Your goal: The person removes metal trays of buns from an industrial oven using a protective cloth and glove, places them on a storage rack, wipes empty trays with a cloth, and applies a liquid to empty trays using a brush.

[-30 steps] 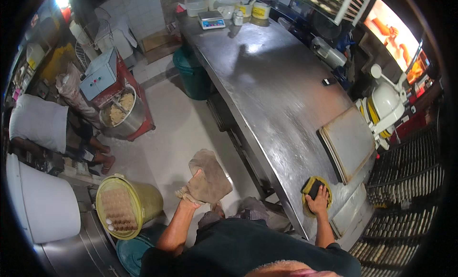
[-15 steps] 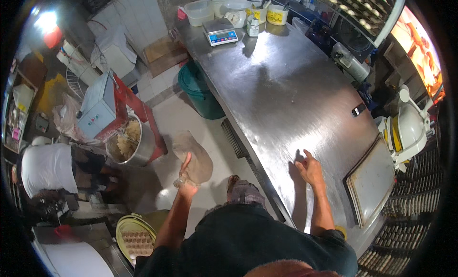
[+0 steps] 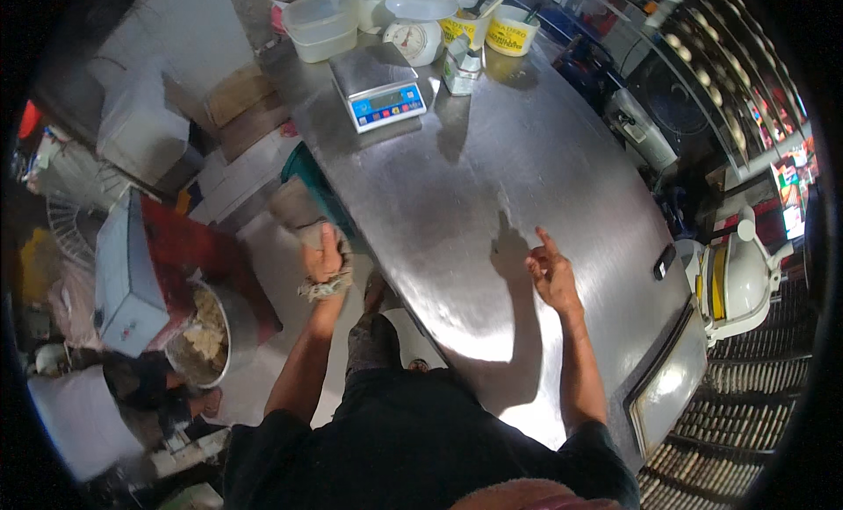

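My left hand [image 3: 323, 257] grips a greyish-brown cloth [image 3: 297, 201] with a frayed, crumpled end at my wrist, off the left edge of the steel table [image 3: 448, 202]. My right hand [image 3: 553, 273] is open over the tabletop, index finger extended, the other fingers loosely bent and holding nothing. Its shadow falls on the steel. Beyond my hands, at the table's far end, stand a digital scale [image 3: 378, 93], a small carton [image 3: 461, 66], a dial scale [image 3: 408, 40] and several plastic tubs [image 3: 320, 31]. A black phone [image 3: 664, 262] lies near the right edge.
At left stand a red-framed mixer [image 3: 136, 273] and its steel bowl of dough [image 3: 206, 343]; a co-worker [image 3: 79, 422] in white is bent low beside them. Stacked trays [image 3: 667, 378], a white machine [image 3: 738, 282] and loaded racks [image 3: 720, 405] line the right. A green bin [image 3: 303, 163] sits under the table.
I have moved forward along the table toward the scales. My right hand has let go of the yellow-and-black pad and risen from it. My left hand, still gripping the cloth, has swung forward.
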Demonstrator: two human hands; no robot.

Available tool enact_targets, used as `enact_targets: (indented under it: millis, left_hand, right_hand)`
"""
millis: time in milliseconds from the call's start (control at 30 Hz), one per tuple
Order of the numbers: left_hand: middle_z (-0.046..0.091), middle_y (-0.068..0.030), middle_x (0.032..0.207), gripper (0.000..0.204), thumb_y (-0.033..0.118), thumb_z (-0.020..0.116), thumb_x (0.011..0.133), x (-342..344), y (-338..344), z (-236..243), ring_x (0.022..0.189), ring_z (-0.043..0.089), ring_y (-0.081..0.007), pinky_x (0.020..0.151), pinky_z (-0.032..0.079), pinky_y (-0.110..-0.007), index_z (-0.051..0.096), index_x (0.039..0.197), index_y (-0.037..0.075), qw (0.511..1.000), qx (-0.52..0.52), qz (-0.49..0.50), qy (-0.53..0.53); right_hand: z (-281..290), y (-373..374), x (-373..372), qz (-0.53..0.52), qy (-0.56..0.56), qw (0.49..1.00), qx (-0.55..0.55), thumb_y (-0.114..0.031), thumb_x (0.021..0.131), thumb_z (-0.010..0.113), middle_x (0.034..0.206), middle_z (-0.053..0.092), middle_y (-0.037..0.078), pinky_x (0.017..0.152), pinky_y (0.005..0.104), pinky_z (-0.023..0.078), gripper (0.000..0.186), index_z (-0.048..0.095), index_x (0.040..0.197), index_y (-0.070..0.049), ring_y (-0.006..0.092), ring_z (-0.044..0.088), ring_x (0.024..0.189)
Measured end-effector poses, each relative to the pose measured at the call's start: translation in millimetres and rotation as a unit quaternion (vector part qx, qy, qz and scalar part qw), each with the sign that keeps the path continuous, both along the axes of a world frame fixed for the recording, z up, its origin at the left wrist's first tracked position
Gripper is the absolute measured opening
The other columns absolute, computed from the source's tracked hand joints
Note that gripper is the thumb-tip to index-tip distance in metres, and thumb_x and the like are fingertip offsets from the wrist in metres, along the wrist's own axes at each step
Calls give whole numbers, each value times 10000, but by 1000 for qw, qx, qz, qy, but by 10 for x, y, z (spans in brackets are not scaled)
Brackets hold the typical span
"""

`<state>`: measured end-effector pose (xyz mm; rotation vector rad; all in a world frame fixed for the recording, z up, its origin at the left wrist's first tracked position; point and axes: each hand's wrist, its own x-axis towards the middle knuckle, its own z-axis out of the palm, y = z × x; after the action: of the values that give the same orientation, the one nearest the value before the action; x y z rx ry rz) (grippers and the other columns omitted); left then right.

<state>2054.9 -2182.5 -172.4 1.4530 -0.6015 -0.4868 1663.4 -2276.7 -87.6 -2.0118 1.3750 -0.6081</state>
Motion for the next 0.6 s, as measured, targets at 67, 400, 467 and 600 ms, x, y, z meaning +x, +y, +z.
enact_targets:
  millis: [67, 400, 467, 600]
  left_hand:
    - [619, -101, 922, 299, 297, 562, 945, 310, -507, -247, 840, 554, -243, 768, 432, -422, 613, 910, 4, 991, 10, -46, -126]
    - [547, -225, 1231, 581, 309, 662, 790, 495, -1402, -32, 1230, 465, -348, 1108, 155, -600, 524, 1206, -71, 863, 200, -179, -429]
    - [532, -226, 1224, 591, 282, 690, 764, 576, -1421, -39, 1264, 422, -325, 1086, 202, -615, 526, 1167, -118, 864, 194, -192, -424]
    - [534, -222, 1201, 599, 314, 702, 733, 624, -1495, 33, 1256, 437, -331, 1074, 211, -635, 537, 1134, -99, 858, 220, -204, -416]
  right_hand:
    - [-22, -625, 245, 14, 9, 998, -54, -33, 888, 589, 929, 680, 131, 734, 339, 552, 575, 377, 1422, -50, 224, 672, 816]
    - [51, -4123, 1644, 7, 107, 977, -182, -61, 890, 546, 750, 633, 127, 638, 369, 501, 645, 289, 1478, -126, 226, 638, 693]
    - [69, -4790, 1995, 7, 181, 964, -196, -45, 842, 577, 840, 662, 159, 696, 406, 515, 706, 284, 1478, -139, 304, 666, 778]
    - [189, -5570, 2428, -17, 239, 955, -175, -43, 813, 583, 972, 663, 189, 781, 417, 512, 722, 302, 1466, -173, 353, 657, 869]
